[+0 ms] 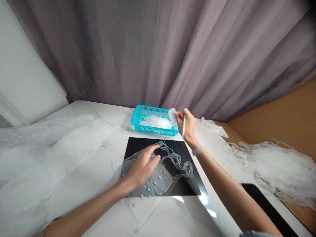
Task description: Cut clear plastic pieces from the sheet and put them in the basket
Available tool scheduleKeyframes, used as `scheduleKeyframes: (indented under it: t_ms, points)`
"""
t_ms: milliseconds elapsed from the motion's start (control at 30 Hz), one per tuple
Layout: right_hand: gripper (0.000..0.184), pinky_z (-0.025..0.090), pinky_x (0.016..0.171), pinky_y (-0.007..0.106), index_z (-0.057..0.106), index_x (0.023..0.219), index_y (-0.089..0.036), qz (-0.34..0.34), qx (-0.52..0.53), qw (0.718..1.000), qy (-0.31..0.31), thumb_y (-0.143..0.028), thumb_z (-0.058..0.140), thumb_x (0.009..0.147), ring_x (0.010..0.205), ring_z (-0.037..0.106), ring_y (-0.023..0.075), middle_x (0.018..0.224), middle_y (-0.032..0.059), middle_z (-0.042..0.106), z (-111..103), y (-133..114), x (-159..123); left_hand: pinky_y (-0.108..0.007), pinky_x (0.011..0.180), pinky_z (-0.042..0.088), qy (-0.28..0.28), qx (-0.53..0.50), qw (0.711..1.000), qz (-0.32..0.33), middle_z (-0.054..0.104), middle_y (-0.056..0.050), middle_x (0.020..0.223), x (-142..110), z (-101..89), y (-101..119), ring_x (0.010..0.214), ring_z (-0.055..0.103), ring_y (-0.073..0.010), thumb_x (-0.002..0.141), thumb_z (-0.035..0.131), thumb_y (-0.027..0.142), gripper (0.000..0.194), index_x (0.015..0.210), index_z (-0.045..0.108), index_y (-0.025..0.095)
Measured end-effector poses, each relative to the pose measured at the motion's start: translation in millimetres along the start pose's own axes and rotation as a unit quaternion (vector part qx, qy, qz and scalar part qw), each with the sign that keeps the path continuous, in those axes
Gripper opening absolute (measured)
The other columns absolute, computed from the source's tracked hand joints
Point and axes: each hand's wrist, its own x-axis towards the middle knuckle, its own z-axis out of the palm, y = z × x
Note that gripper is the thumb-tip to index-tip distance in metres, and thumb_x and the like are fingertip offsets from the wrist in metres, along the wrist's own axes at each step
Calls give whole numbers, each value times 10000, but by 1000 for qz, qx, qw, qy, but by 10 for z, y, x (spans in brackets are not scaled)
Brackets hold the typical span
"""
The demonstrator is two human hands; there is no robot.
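Note:
My left hand (143, 166) lies over a translucent moulded plastic sheet (161, 179) with small raised blocks and a torn, stringy far edge. Its thumb and forefinger are stretched apart, holding nothing. The sheet rests on a black mat (195, 184) and sticks out past its near edge. My right hand (188, 123) is closed at the right end of a turquoise basket (155, 131). Between thumb and fingertips it pinches a thin, rounded translucent white piece (172, 115), and a pale pen-like stick (184, 125) is also held in that hand. Whitish pieces (158, 122) are heaped in the basket.
Cloudy translucent sheets (54, 158) are piled along the left of the white table (98, 194). Stringy scraps (281, 164) lie in a heap at the right, near a dark flat object (266, 207). A small sheet (212, 126) sits behind my right wrist. A curtain (123, 52) hangs behind.

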Motion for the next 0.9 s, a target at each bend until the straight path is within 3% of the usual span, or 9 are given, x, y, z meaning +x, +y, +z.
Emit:
scheduleKeyframes:
  t_ms: [67, 167, 233, 367, 467, 533, 633, 767, 900]
  points:
    - [312, 348, 665, 299, 312, 695, -249, -10, -31, 999, -27, -307, 592, 819, 645, 413, 133, 636, -42, 449, 97, 61, 250, -524, 1233, 159, -40, 138, 988, 51, 428, -132, 1556, -25, -27, -51, 1488, 298, -291, 906, 534, 344, 503, 1383, 539, 185]
    - [278, 322, 641, 301, 339, 711, -248, -12, -71, 996, -58, -333, 567, 844, 611, 382, 132, 639, -41, 459, 58, 124, 217, -509, 1233, 184, -99, 397, 906, 103, 298, -150, 1621, -45, -40, -173, 1518, 221, -281, 970, 420, 344, 575, 1507, 399, 137]
    - [278, 327, 636, 302, 331, 716, -249, -11, -91, 993, -78, -357, 533, 874, 612, 404, 140, 651, -30, 476, -95, 159, -49, -496, 1232, 190, -112, 492, 854, 125, 265, -159, 1627, -42, -37, -281, 1517, 216, -284, 1003, 362, 374, 586, 1535, 349, 126]
    - [326, 388, 632, 309, 343, 748, -251, 9, -115, 976, -185, -405, 610, 852, 633, 534, 179, 731, 15, 626, -493, 236, -793, -487, 1236, 164, -92, 542, 817, 177, 241, -149, 1635, -26, -28, -462, 1520, 208, -285, 1026, 321, 429, 583, 1544, 342, 161]
    - [251, 419, 635, 312, 349, 795, -256, -1, -157, 953, -260, -318, 583, 859, 674, 582, 198, 822, 27, 666, -660, 303, -1195, -497, 1232, 149, -78, 553, 808, 187, 237, -148, 1639, -8, -11, -520, 1522, 202, -299, 1025, 307, 458, 597, 1551, 331, 176]
    - [164, 406, 618, 311, 354, 783, -255, -27, -188, 946, -262, -230, 489, 871, 648, 548, 195, 757, 15, 610, -701, 363, -1283, -509, 1228, 143, -70, 555, 808, 188, 236, -150, 1641, 25, 27, -531, 1521, 201, -312, 1018, 316, 469, 608, 1549, 334, 174]
    - [123, 398, 629, 328, 382, 769, -252, -39, -211, 948, -234, -198, 425, 871, 642, 512, 206, 717, 23, 548, -755, 487, -1152, -520, 1224, 144, -62, 552, 811, 185, 241, -152, 1641, 139, 155, -526, 1519, 204, -319, 1001, 357, 448, 617, 1547, 331, 161]
    - [186, 424, 647, 356, 427, 795, -251, -37, -233, 947, -219, -362, 564, 856, 664, 545, 232, 754, 53, 584, -928, 634, -788, -554, 1211, 167, -38, 538, 825, 169, 254, -202, 1624, 355, 356, -460, 1514, 210, -345, 994, 365, 410, 634, 1539, 322, 87]
    - [362, 458, 642, 359, 499, 826, -240, 18, -233, 954, -191, -592, 562, 879, 701, 624, 254, 819, 87, 661, -1162, 595, -670, -541, 1216, 175, -24, 516, 839, 172, 260, -220, 1616, 333, 227, -335, 1519, 198, -330, 1016, 307, 398, 629, 1533, 303, 38]
